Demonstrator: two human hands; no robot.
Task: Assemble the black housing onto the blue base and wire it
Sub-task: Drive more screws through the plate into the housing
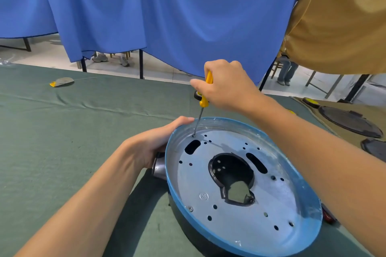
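blue base (171,175): lies at the near right of the green tabletop (62,131), open side up, its perforated grey plate (229,144) facing me.
black housing (188,227): under the base; I see its dark wall below the blue rim at 7 o'clock, and more of it through the big centre cut-out.
screw (193,136): at 11 o'clock on the plate, close to the rim, with the driver tip in it. It is too small for me to tell how far down it is.
seated screw (190,208): at 7 o'clock on the plate, head flush as far as I can judge.
screwdriver (203,101): yellow handle and thin shaft, leaning toward 1 o'clock rather than plumb.
right hand (227,87): above the rim at 12 o'clock, fingers wrapped tight round the yellow handle.
left hand (154,144): at 9 o'clock of the base, thumb over the rim, fingers curled round the outer wall, bracing it.
step: fastening, I judge; several holes are unfilled and no wire is in sight.
risk: the tilted shaft could slip out of the head and skate toward the left thumb just beside it. A crooked start could cross-thread the screw. A slack left grip could let the base turn on the cloth and drag its holes off the housing.
around: black round parts (351,120) at 3 o'clock; a yellow-and-grey scrap (61,82) at 10 o'clock, well apart.
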